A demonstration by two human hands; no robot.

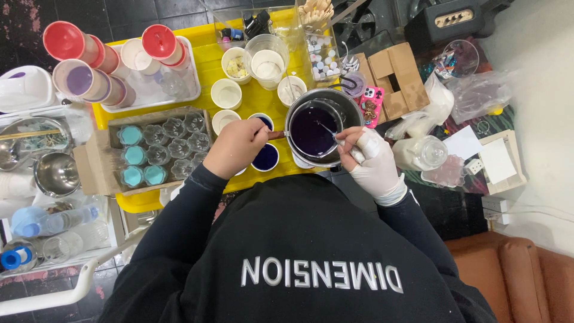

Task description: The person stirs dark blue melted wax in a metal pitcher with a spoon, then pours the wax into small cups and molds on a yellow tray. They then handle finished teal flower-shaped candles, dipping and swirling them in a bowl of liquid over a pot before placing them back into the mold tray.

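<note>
One metal pot (323,128) of dark purple liquid sat on the yellow table (209,66). Left hand (235,146), bare, closed around the pot's handle. Right hand (373,161), white-gloved, pinched a thin stirrer (327,130) dipped in the liquid. Four teal-filled moulds (136,157) were in the cardboard box (98,161); the clear moulds were hard to count. Handle mostly hidden.

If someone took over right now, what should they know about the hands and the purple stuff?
Left hand, bare: holds the handle of the metal pot.
Right hand, in a white glove: holds a thin metal stirrer dipped in the dark purple liquid in the pot.
Cardboard box of small glass jars to the left: five hold teal filling, the rest look empty.
A small cup of dark blue liquid sits beside the pot on the yellow tray.
No purple is in any jar yet.
</note>
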